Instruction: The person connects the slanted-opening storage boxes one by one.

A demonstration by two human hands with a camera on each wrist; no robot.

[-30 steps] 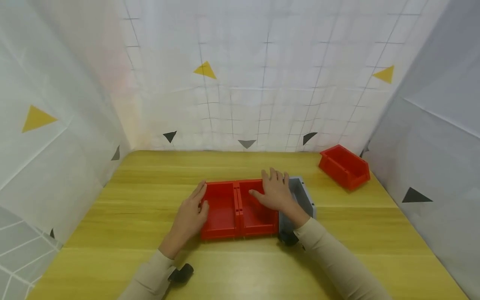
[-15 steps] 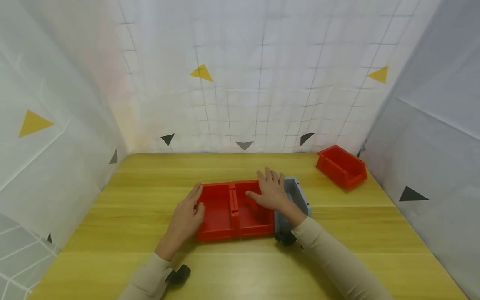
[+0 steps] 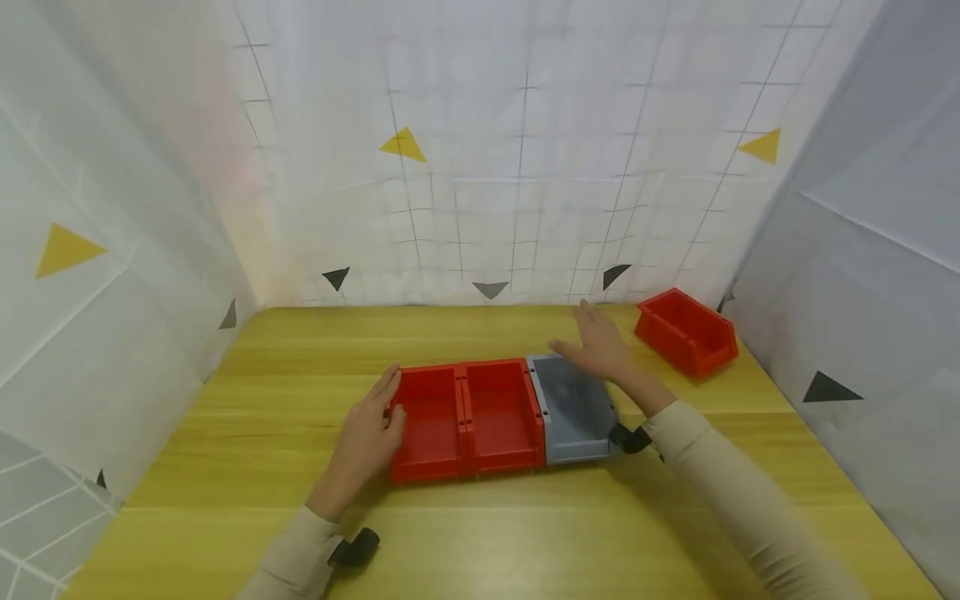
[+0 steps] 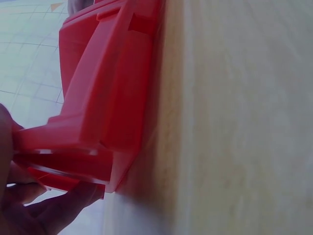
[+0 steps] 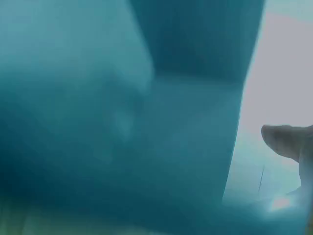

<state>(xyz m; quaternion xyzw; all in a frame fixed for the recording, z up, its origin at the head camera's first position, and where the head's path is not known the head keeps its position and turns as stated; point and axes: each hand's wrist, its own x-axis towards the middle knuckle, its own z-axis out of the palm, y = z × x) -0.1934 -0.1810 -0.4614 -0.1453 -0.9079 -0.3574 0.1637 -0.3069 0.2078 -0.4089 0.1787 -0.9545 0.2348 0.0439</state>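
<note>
Three bins stand side by side on the wooden table: a left red bin (image 3: 427,425), a middle red bin (image 3: 501,417) and a grey bin (image 3: 576,408) at the right end. My left hand (image 3: 369,437) holds the left red bin's outer wall, thumb by the rim and fingers along the outside; in the left wrist view its fingers (image 4: 63,208) lie against that red wall. My right hand (image 3: 600,342) is over the grey bin's far right corner, fingers straight and thumb spread, holding nothing. The right wrist view is blurred and mostly filled by the blue-looking grey bin (image 5: 195,132).
Another red bin (image 3: 686,333) stands apart at the table's back right, turned at an angle. White sheets with triangle marks enclose the table (image 3: 480,533) at the back and both sides. A dark camera (image 3: 356,548) sits on my left wrist.
My right hand has moved right and away from me, off the middle red bin and the seam beside the grey bin. More of the grey bin now shows. My left hand has stayed at its bin.
</note>
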